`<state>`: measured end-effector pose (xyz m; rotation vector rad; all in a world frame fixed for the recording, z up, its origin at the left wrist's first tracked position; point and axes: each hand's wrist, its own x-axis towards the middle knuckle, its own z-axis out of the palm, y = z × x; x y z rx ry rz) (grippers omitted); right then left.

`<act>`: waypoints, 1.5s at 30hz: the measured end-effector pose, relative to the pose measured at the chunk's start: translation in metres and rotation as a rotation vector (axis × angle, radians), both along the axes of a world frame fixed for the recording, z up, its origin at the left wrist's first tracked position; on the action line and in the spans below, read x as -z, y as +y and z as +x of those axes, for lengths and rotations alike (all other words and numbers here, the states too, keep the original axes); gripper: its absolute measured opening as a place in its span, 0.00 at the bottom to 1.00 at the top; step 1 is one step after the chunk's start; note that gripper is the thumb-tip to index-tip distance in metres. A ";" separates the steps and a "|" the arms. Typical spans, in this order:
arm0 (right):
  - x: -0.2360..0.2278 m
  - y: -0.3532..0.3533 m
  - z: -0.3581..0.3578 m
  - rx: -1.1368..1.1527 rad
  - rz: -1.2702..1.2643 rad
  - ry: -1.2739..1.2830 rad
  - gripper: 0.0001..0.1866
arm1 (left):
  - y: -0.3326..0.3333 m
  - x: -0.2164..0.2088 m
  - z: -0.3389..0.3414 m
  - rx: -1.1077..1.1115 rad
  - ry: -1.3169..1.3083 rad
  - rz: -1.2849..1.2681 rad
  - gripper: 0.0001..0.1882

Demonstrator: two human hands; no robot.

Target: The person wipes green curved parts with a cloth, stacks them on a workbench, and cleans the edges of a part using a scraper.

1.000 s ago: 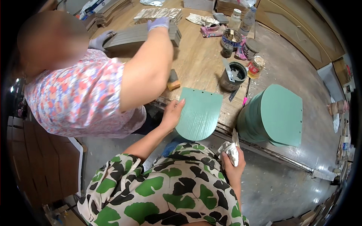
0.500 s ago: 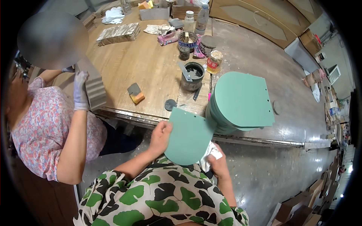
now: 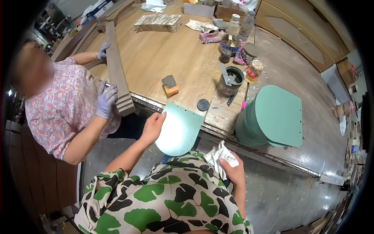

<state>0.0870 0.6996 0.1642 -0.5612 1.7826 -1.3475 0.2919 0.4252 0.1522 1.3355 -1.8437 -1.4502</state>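
My left hand point(image 3: 152, 128) grips the left edge of a pale green panel point(image 3: 179, 130) with one rounded end and small holes along its straight end. The panel is tilted, and light glares off its face. In my right hand point(image 3: 233, 171) is a crumpled white cloth point(image 3: 220, 156), held just right of the panel and apart from it. A stack of similar green panels point(image 3: 277, 115) stands on the workbench point(image 3: 144, 58), to the right of my hands.
Past the panel lie a sanding sponge point(image 3: 170, 85) and a round black lid point(image 3: 203, 104). An open can with a putty knife point(image 3: 231, 81), a yellow-red can point(image 3: 254, 71) and bottles stand farther back. At left, a gloved co-worker point(image 3: 70, 97) handles long boards point(image 3: 117, 70).
The view has swung left. The panel has tipped and now catches the light, and the white cloth has come out from behind it. The co-worker's board has turned.
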 end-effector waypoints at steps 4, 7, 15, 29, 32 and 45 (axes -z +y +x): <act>-0.017 -0.059 -0.008 -0.300 -0.093 0.514 0.19 | -0.011 0.029 0.016 -0.037 -0.030 -0.049 0.21; -0.025 -0.106 -0.014 -0.364 -0.081 0.487 0.19 | -0.020 0.028 0.019 -0.045 -0.033 -0.084 0.21; 0.011 -0.176 -0.052 -0.566 0.017 0.454 0.21 | -0.026 0.046 0.015 -0.120 0.065 0.015 0.20; 0.003 -0.047 -0.029 -0.136 0.106 0.088 0.18 | -0.046 0.036 -0.065 -0.012 0.061 -0.128 0.21; -0.002 -0.034 -0.019 -0.073 0.128 -0.013 0.17 | -0.060 0.037 -0.076 -0.015 -0.015 -0.175 0.20; 0.015 0.001 -0.008 0.151 0.118 -0.097 0.11 | -0.088 0.040 -0.061 0.054 -0.106 -0.494 0.12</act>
